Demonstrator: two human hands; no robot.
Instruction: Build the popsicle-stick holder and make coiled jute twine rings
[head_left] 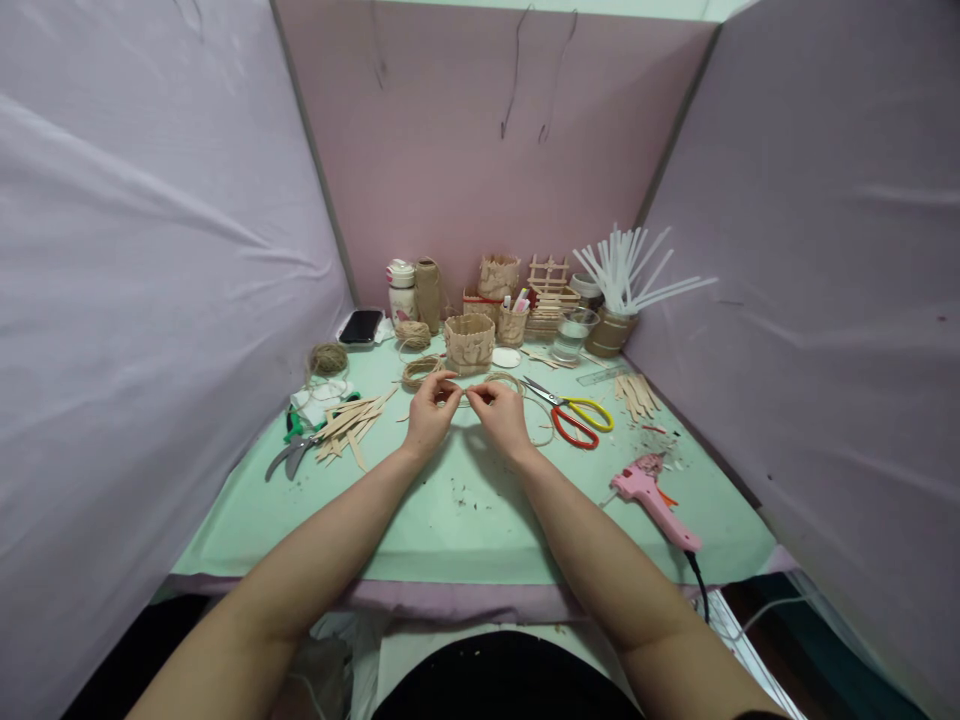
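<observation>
My left hand (433,410) and my right hand (501,412) meet over the middle of the table, thumbs and forefingers pinched. A short stretch of thin brown twine (464,398) shows between the fingertips; its exact form is too small to make out. Behind my left hand lies a coil of jute cord (420,373). More loose cord (541,420) curves out beside my right hand. Just beyond both hands stands a round basket (470,345) of pale, wrinkled material. Scissors (568,408) with red and yellow handles lie right of my right hand.
Wooden strips (351,428) and pruning shears (291,458) lie at left. A pink glue gun (656,500) rests at front right, its cable over the edge. A water cup (572,335) and a pot of white glue sticks (611,333) stand at back right. Cloth walls enclose the table.
</observation>
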